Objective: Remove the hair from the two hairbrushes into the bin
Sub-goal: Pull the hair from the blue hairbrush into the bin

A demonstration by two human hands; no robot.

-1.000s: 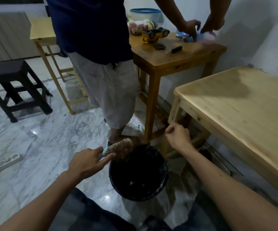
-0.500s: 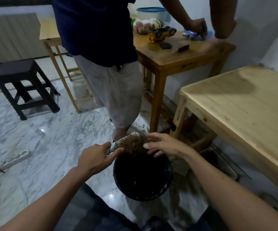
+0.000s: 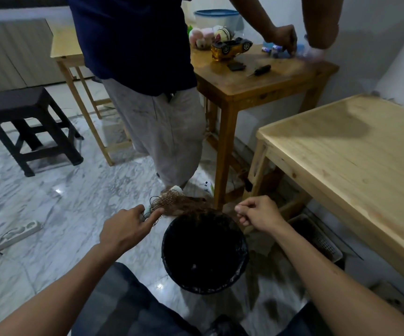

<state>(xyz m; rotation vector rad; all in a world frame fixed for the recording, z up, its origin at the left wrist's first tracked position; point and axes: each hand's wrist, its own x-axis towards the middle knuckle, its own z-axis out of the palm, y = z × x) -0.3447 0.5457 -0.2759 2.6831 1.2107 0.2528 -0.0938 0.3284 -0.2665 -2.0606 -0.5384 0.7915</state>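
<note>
The bin (image 3: 204,253), round and lined in black, is sitting on the marble floor (image 3: 57,207) at the centre of the view, between the person's two forearms. The left hand (image 3: 125,229) is reaching in at 9 o'clock of the bin, its fingers wrapping the pale handle of a round hairbrush (image 3: 169,201), forefinger lying along it. The brush head is pointing toward 12 o'clock and hanging just beyond the bin's far left rim. A web of brown hair (image 3: 196,207) is stretching from the bristles across the far rim toward 2 o'clock, where the right hand (image 3: 259,213) is pinching narrowly, thumb against fingertips; whether strands are sitting in that pinch is too fine to tell. At 3 o'clock a pale wooden table (image 3: 356,166) is standing. At 12 o'clock, beyond the brush, another person (image 3: 152,98) is standing beside a darker wooden table (image 3: 256,81) carrying a yellow toy car (image 3: 231,48). A black stool (image 3: 28,122) is standing at 10 o'clock.
</note>
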